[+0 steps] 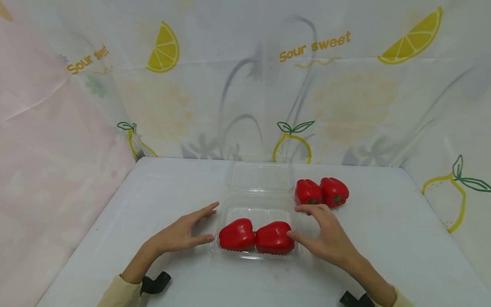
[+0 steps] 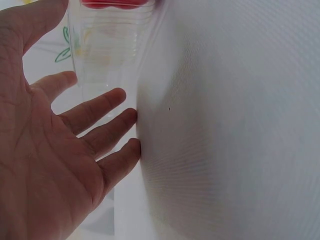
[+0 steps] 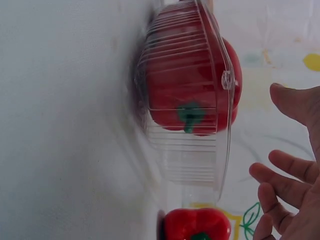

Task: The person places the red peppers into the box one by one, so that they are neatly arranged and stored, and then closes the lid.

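Note:
A clear plastic clamshell box point(image 1: 253, 209) lies on the table with its lid point(image 1: 261, 176) folded back. In the front of its base sit two red bell peppers, a left one point(image 1: 237, 235) and a right one point(image 1: 274, 238), side by side. My left hand point(image 1: 180, 232) is beside the box's left side, fingers spread, holding nothing; in the left wrist view its thumb is near the box wall. My right hand point(image 1: 330, 236) is at the box's right side with fingers apart and nothing held; the right wrist view shows a gap between it and the box.
Two more red bell peppers, one point(image 1: 308, 192) next to another point(image 1: 334, 192), lie behind my right hand, right of the box. The white table point(image 1: 172, 179) ends at a lemon-print cloth point(image 1: 215, 102) hanging behind. A pink cloth point(image 1: 50, 170) hangs along the left.

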`<state>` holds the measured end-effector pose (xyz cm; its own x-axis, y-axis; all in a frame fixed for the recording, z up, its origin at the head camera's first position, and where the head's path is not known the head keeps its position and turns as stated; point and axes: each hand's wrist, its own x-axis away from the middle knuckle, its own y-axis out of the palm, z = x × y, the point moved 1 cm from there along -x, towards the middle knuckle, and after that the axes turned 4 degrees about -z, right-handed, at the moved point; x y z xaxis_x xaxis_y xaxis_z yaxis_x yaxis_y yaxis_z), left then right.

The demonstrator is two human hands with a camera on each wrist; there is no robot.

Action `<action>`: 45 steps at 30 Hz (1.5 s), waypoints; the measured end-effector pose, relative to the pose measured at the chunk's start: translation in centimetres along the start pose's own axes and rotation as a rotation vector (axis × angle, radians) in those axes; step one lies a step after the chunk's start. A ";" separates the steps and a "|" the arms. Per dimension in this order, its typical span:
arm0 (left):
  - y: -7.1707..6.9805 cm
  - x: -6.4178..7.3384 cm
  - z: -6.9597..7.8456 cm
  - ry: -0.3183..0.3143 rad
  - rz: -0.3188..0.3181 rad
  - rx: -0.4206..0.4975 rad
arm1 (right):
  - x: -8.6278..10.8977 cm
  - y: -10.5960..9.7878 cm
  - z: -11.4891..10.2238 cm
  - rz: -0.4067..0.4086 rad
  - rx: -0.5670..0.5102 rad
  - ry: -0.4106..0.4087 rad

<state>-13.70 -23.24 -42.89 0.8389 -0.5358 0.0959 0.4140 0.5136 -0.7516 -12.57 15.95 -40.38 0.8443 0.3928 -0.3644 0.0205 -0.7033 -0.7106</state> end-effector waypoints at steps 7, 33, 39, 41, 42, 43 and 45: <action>0.0 0.0 0.0 0.004 0.005 0.005 | -0.4 -0.9 1.0 0.079 0.031 -0.004; 0.1 -0.1 -0.3 -0.004 -0.005 0.001 | -0.9 -3.6 3.6 0.118 0.032 0.138; 0.0 -0.1 -0.2 -0.005 -0.006 -0.001 | -0.9 -3.6 4.2 0.134 0.042 0.153; 0.0 -0.1 -0.2 -0.008 -0.007 0.000 | -1.0 -3.6 4.4 0.141 0.053 0.159; 0.0 -0.1 -0.1 -0.009 -0.007 0.001 | -1.0 -3.6 4.5 0.143 0.058 0.163; 0.0 -0.1 -0.1 -0.010 -0.008 0.004 | -1.1 -3.7 4.6 0.146 0.064 0.167; 0.0 -0.1 -0.1 -0.012 -0.010 0.008 | -1.1 -3.7 4.8 0.148 0.073 0.177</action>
<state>-13.76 -23.24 -42.94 0.8389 -0.5329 0.1113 0.4252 0.5139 -0.7450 -16.17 21.02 -40.23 0.9161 0.1741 -0.3610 -0.1436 -0.6983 -0.7012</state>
